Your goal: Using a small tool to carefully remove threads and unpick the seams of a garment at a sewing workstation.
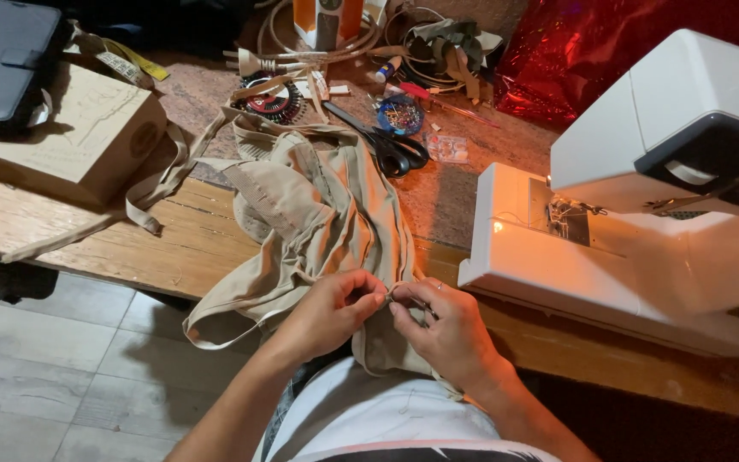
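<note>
Both sets of fingertips meet at lower centre of the frame, pinching a fold of beige cloth [318, 214] between them. The left hand [331, 310] curls its fingers in, thumb against forefinger on the cloth edge. The right hand [442, 329] does the same from the other side, thumb and forefinger pressed together on the same spot, a ring on one finger; something small may sit in that pinch, but it is too small to tell.

The cloth runs up from the hands across the wooden table [173, 248] toward the centre, with loose straps trailing to the left and one loop hanging over the table edge.

Just above the cloth lie black scissors [387, 145], and beside them a round blue pin dish [401, 114]. A white sewing machine [643, 197] fills the right side, its lamp lit. At upper left sits a cardboard box [70, 137] with a dark case [6, 56] behind it. Red shiny foil [592, 47] shows at upper right, and cords [318, 53] tangle at top centre.
</note>
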